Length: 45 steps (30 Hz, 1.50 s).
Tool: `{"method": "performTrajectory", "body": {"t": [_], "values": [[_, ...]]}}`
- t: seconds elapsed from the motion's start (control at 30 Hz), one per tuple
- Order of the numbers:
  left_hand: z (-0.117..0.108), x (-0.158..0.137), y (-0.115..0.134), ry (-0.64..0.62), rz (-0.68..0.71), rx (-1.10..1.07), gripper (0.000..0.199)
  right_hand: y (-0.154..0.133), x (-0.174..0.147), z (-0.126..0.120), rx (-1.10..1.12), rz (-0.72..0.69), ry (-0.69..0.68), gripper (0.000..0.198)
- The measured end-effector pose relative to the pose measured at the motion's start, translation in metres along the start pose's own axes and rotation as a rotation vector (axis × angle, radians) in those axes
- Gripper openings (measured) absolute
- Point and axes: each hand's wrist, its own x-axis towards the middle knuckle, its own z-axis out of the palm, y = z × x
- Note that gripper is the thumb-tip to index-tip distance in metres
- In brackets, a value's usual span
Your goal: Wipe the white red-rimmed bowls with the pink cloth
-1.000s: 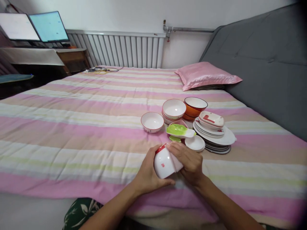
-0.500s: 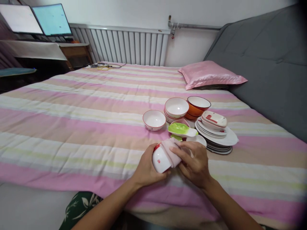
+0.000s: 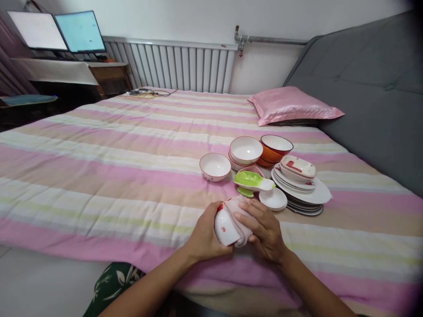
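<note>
My left hand [image 3: 206, 235] grips a small white bowl [image 3: 225, 228] with a red mark, tilted on its side above the bed's front edge. Over the bowl's right part lies a pale pink cloth [image 3: 240, 216], and my right hand [image 3: 266, 231] is closed around it, pressing it to the bowl. The bowl's inside is hidden. Just beyond my hands sit a green leaf-shaped dish [image 3: 249, 178] and a small white dish [image 3: 273, 199]. A single red-rimmed white bowl [image 3: 214, 166] stands to their left.
Behind are stacked red-rimmed bowls [image 3: 246, 150] and orange bowls [image 3: 276, 147]. Stacked plates [image 3: 322, 191] hold a rectangular dish [image 3: 299, 167] on the right. A pink pillow [image 3: 294, 105] lies by the grey headboard [image 3: 366, 88]. Cables [image 3: 150, 92] rest on the far side of the striped bed [image 3: 115, 145].
My right hand has flattened over the cloth and come down around the bowl's right side. More of the small white dish shows. The whole view has shifted slightly.
</note>
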Motion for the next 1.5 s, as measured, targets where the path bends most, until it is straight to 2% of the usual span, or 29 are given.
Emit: {"method": "performTrajectory", "body": {"t": [0.23, 0.43, 0.67, 0.8, 0.93, 1.1, 1.23, 1.37, 1.5], "values": [[0.0, -0.002, 0.006, -0.014, -0.021, 0.038, 0.073, -0.015, 0.017, -0.013, -0.084, 0.026, -0.109, 0.048], [0.0, -0.002, 0.004, -0.057, 0.026, 0.025, 0.071, -0.021, 0.03, -0.023, -0.139, -0.024, -0.256, 0.073], [0.003, -0.005, -0.003, -0.08, 0.081, 0.051, 0.085, -0.021, 0.035, -0.024, -0.055, 0.0, -0.338, 0.068], [0.004, -0.005, -0.005, -0.075, 0.037, 0.071, 0.083, -0.014, 0.031, -0.019, -0.013, -0.018, -0.306, 0.071], [0.003, -0.004, -0.004, -0.086, 0.007, 0.071, 0.08, -0.001, 0.022, -0.014, 0.049, -0.007, -0.279, 0.063], [0.0, -0.004, -0.006, -0.112, -0.047, 0.013, 0.083, 0.012, 0.009, -0.009, 0.182, 0.151, -0.257, 0.05], [-0.003, -0.003, -0.012, -0.126, -0.066, -0.038, 0.086, 0.02, 0.002, -0.001, 0.269, 0.256, -0.236, 0.049], [-0.005, -0.004, -0.011, -0.131, -0.031, -0.071, 0.088, 0.022, -0.002, 0.007, 0.277, 0.275, -0.143, 0.044], [-0.007, -0.006, -0.002, -0.115, 0.045, -0.103, 0.091, 0.008, 0.004, 0.002, 0.155, 0.237, 0.012, 0.036]]}}
